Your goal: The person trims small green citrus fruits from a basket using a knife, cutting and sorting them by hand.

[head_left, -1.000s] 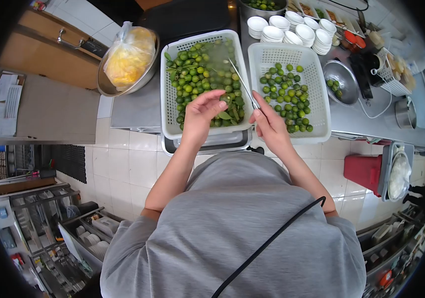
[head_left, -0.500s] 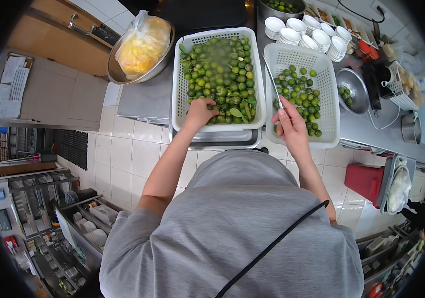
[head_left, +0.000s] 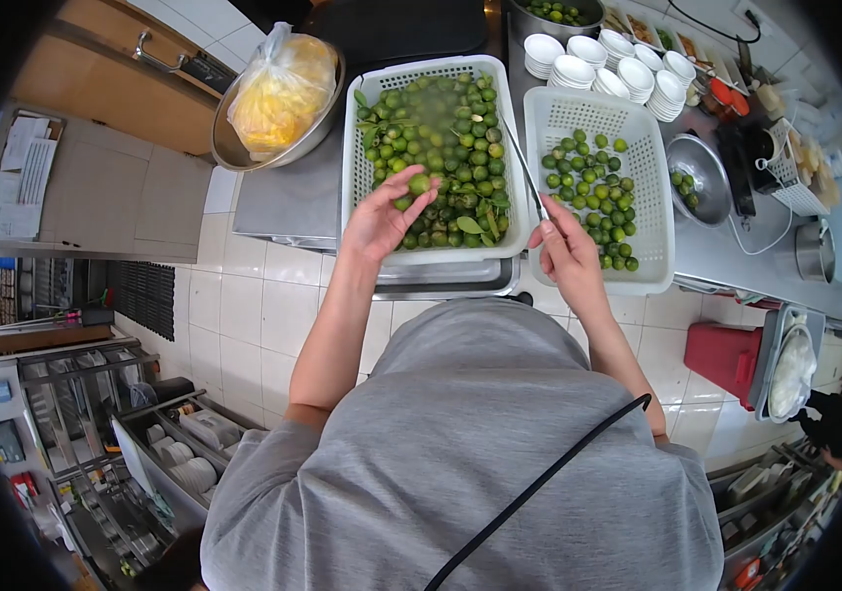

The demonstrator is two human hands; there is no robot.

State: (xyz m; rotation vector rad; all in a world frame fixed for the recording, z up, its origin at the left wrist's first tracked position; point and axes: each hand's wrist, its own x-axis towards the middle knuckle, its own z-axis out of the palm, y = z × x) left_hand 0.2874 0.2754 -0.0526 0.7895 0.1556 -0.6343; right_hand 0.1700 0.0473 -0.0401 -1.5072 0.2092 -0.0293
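1. The left hand (head_left: 382, 219) has a narrow grip, fingertips holding one lime (head_left: 419, 184) over the near left part of the left basket (head_left: 441, 255).
2. The right hand (head_left: 569, 246) has its grip closed around a knife (head_left: 522, 163), blade pointing far and slightly left, near the two baskets' neighbouring rims.
3. Many limes and some leaves (head_left: 469, 226) fill the left basket; fewer limes lie in the right basket (head_left: 559, 113).
4. On the desk (head_left: 278, 209), a metal bowl (head_left: 234, 155) at far left holds a bag (head_left: 283, 94); stacked white dishes (head_left: 628, 76) stand at far right.
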